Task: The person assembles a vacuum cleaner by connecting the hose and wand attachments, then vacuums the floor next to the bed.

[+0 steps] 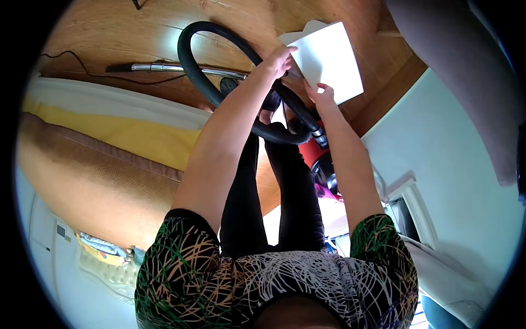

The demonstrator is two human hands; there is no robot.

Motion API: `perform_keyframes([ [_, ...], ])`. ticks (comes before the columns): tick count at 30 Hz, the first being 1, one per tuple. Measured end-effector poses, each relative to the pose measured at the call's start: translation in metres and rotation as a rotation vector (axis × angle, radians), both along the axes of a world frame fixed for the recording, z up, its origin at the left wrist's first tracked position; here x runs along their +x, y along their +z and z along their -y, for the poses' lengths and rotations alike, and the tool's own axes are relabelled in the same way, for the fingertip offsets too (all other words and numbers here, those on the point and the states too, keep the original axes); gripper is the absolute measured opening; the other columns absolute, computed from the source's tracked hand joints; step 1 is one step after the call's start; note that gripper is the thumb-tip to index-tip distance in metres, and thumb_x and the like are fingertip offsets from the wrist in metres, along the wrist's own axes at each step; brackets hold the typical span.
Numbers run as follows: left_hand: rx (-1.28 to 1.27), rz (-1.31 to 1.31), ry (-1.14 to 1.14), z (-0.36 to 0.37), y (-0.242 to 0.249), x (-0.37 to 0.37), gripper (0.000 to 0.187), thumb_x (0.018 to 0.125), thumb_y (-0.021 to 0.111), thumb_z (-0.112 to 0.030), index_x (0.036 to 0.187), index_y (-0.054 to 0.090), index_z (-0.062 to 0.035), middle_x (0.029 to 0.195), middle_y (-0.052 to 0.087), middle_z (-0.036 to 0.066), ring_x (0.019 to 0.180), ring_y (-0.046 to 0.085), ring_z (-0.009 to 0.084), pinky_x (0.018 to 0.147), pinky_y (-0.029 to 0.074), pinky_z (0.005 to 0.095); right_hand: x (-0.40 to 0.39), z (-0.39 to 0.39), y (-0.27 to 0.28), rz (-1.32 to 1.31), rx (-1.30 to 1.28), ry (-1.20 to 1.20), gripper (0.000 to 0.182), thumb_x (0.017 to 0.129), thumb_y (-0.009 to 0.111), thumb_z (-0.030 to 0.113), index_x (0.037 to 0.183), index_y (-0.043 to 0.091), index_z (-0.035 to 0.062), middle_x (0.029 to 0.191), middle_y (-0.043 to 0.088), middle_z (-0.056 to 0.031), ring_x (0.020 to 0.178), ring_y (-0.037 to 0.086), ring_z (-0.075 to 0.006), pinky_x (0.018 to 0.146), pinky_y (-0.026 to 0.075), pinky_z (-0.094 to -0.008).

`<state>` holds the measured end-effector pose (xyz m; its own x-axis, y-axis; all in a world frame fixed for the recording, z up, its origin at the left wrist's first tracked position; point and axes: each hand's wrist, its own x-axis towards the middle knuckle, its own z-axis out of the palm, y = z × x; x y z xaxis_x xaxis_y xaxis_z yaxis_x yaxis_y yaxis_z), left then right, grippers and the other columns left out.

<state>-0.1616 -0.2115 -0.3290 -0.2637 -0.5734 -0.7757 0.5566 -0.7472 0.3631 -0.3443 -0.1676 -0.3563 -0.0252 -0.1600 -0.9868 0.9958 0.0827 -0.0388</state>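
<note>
A white, flat-faced board or box (329,63) with a flap-like piece behind its top edge is held over the wooden floor. My left hand (282,59) grips its left edge, fingers curled around the side. Lower down, my right hand (322,94) pinches the bottom-left edge between thumb and fingers. A black ribbed vacuum hose (192,60) loops around my left forearm and passes below my hands. It joins a red and black vacuum cleaner (312,153), partly hidden behind my right forearm.
A metal vacuum tube (164,67) with a black nozzle (118,68) lies on the wooden floor (109,33), beside a thin black cord (82,63). A bed with a brown cover (98,170) stands left. A pale wall (438,148) and grey curtain-like cloth (455,66) are right.
</note>
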Motion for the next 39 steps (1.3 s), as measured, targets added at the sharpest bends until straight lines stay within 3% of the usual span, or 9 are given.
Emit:
perform_keyframes([
  [10, -0.608, 0.257, -0.259, 0.009, 0.126, 0.02, 0.055, 0.079, 0.059, -0.028, 0.122, 0.039, -0.0004, 0.124, 0.042, 0.016, 0.117, 0.037, 0.0251, 0.095, 0.033, 0.0384, -0.077, 0.079, 0.03, -0.088, -0.409, 0.295, 0.04, 0.078, 0.034, 0.002, 0.116, 0.029, -0.0106, 0.121, 0.037, -0.0243, 0.114, 0.037, -0.041, 0.096, 0.032, -0.0521],
  [12, -0.821, -0.029, -0.114, 0.002, 0.145, 0.072, 0.043, 0.078, 0.056, -0.015, 0.116, 0.044, 0.0002, 0.109, 0.053, 0.012, 0.093, 0.053, 0.0182, 0.081, 0.041, 0.0246, -0.06, 0.083, 0.04, -0.431, -0.455, 0.595, 0.042, 0.083, 0.028, 0.008, 0.121, 0.025, -0.0089, 0.13, 0.03, -0.0189, 0.117, 0.036, -0.0379, 0.096, 0.031, -0.053],
  [13, -0.962, -0.16, 0.056, -0.007, 0.158, 0.113, 0.04, 0.082, 0.049, -0.022, 0.111, 0.048, 0.0057, 0.101, 0.058, 0.016, 0.094, 0.056, 0.0246, 0.088, 0.041, 0.0326, -0.047, 0.078, 0.048, -0.421, -0.458, 0.601, 0.042, 0.083, 0.028, 0.008, 0.121, 0.025, -0.0089, 0.13, 0.03, -0.0189, 0.117, 0.036, -0.0379, 0.096, 0.031, -0.053],
  [15, -0.939, 0.09, 0.649, -0.017, 0.15, 0.18, 0.028, 0.068, 0.05, -0.004, 0.095, 0.057, -0.001, 0.077, 0.059, 0.008, 0.058, 0.056, 0.016, 0.055, 0.048, 0.0278, -0.032, 0.067, 0.059, -0.487, -0.48, 1.008, 0.039, 0.088, 0.031, 0.016, 0.12, 0.026, -0.0059, 0.131, 0.028, -0.017, 0.118, 0.036, -0.0348, 0.091, 0.037, -0.05],
  [19, -0.388, 0.277, 1.224, -0.067, 0.013, 0.299, 0.015, 0.077, 0.043, -0.006, 0.085, 0.054, 0.0003, 0.073, 0.053, 0.008, 0.066, 0.048, 0.0173, 0.064, 0.043, 0.0297, 0.008, 0.03, 0.05, -0.582, -0.57, 1.467, 0.039, 0.088, 0.042, 0.026, 0.115, 0.04, -0.0024, 0.105, 0.053, -0.0143, 0.095, 0.056, -0.027, 0.076, 0.049, -0.0381],
  [24, 0.284, 0.069, 0.669, -0.089, -0.124, 0.243, 0.006, 0.074, 0.049, -0.006, 0.069, 0.048, -0.0014, 0.068, 0.05, 0.008, 0.062, 0.049, 0.0219, 0.06, 0.044, 0.0332, 0.1, -0.043, 0.102, -0.144, -0.748, 1.854, 0.04, 0.084, 0.049, 0.034, 0.106, 0.05, 0.0012, 0.09, 0.057, -0.0115, 0.086, 0.057, -0.0197, 0.074, 0.047, -0.0312],
  [29, 0.374, 0.253, 0.598, -0.101, -0.166, 0.225, 0.006, 0.073, 0.05, -0.005, 0.069, 0.048, -0.0016, 0.068, 0.05, 0.008, 0.062, 0.049, 0.0225, 0.059, 0.044, 0.0345, 0.124, -0.08, 0.164, -0.155, -1.105, 2.45, 0.058, 0.07, 0.066, 0.039, 0.106, 0.044, 0.0, 0.079, 0.054, -0.013, 0.08, 0.055, -0.0238, 0.068, 0.042, -0.032],
  [34, 0.319, 0.431, 0.598, -0.106, -0.159, 0.225, 0.005, 0.072, 0.051, -0.004, 0.068, 0.048, -0.0019, 0.068, 0.049, 0.008, 0.062, 0.049, 0.0232, 0.059, 0.045, 0.0358, 0.122, -0.091, 0.208, -0.49, -0.973, 2.383, 0.039, 0.068, 0.067, 0.019, 0.094, 0.046, -0.0004, 0.067, 0.054, -0.0179, 0.064, 0.058, -0.0301, 0.058, 0.042, -0.0329],
  [39, 0.197, 0.409, 0.764, -0.105, -0.13, 0.229, 0.005, 0.071, 0.051, -0.004, 0.068, 0.048, -0.0021, 0.067, 0.049, 0.008, 0.062, 0.049, 0.0239, 0.058, 0.045, 0.0371, 0.096, -0.084, 0.224, -0.564, -0.993, 2.334, 0.037, 0.068, 0.068, 0.016, 0.096, 0.049, 0.0, 0.072, 0.057, -0.0098, 0.058, 0.056, -0.0187, 0.057, 0.043, -0.0262],
])
